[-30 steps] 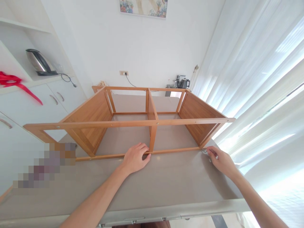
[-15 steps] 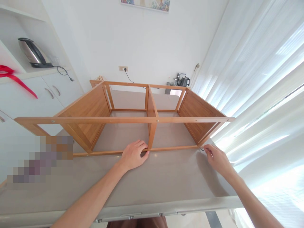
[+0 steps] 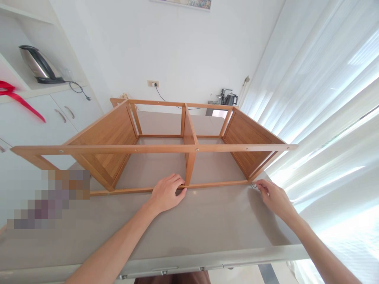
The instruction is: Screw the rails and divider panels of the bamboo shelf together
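A wooden shelf frame [image 3: 154, 149] lies on its side on the grey table [image 3: 189, 225], with panels at both ends and one across the middle. My left hand [image 3: 167, 192] is closed round its near bottom rail, beside the middle panel, thumb in front and fingers over the top. At the rail's right end, my right hand [image 3: 275, 197] pinches a thin, bent hex key [image 3: 254, 185]. The key's tip meets the rail near the right end panel's corner; the exact contact is too small to make out. Screw heads [image 3: 197, 150] show along the upper near rail.
A blurred patch [image 3: 50, 201] covers something at the table's left. An electric kettle [image 3: 40, 65] stands on the left shelf, near a red ribbon [image 3: 22, 102]. White curtains [image 3: 325, 118] hang close on the right. A black kettle [image 3: 231, 99] stands behind the frame.
The view has shifted slightly, and the frame looks a little nearer. My right hand stays at the rail's right end with the hex key; my left hand keeps its hold.
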`<action>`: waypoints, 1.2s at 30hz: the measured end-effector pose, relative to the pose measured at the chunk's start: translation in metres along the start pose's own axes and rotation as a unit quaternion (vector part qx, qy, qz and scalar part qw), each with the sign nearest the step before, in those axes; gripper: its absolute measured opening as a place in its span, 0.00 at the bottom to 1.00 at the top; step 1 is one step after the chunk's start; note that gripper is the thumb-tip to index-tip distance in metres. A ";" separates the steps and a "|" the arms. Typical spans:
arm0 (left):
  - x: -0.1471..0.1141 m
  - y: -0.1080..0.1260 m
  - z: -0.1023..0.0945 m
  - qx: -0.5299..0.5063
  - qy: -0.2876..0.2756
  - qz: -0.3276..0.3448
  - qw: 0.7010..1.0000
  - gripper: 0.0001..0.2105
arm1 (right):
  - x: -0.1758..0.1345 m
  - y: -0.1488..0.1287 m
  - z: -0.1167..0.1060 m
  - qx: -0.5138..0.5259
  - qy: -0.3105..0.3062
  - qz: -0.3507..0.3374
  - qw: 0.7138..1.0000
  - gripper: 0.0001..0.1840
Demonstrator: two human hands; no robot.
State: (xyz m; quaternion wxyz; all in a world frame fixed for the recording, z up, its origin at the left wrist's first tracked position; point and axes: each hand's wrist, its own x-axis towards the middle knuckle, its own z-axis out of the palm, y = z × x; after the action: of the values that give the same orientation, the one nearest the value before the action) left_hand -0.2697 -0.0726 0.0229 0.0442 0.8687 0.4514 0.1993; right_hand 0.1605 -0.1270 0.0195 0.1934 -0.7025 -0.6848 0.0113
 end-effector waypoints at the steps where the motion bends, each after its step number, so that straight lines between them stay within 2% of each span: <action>1: 0.000 0.000 0.000 -0.001 0.001 0.000 1.000 0.05 | -0.001 0.000 0.001 0.005 0.004 -0.005 1.000 0.11; 12: 0.000 0.000 -0.001 -0.002 0.008 0.013 1.000 0.06 | -0.004 0.009 0.011 0.022 0.031 -0.012 0.999 0.13; 18: 0.000 -0.001 0.000 0.000 0.011 0.015 1.000 0.05 | -0.004 0.008 0.014 -0.023 0.049 -0.057 0.997 0.13; 26: 0.000 0.000 -0.001 -0.004 0.008 0.014 1.000 0.05 | -0.006 -0.004 0.010 -0.068 0.044 -0.078 0.994 0.14; 31: -0.001 0.000 -0.001 -0.001 0.003 0.013 1.000 0.06 | -0.006 -0.003 0.011 -0.050 0.050 -0.061 0.996 0.14; 36: -0.001 0.000 -0.001 0.005 0.004 0.012 1.000 0.07 | -0.005 0.006 0.012 0.008 0.039 -0.011 0.999 0.12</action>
State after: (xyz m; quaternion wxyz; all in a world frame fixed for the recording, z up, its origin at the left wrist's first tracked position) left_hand -0.2702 -0.0733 0.0238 0.0355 0.8736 0.4418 0.2009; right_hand 0.1624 -0.1291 0.0059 0.2260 -0.6929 -0.6846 -0.0127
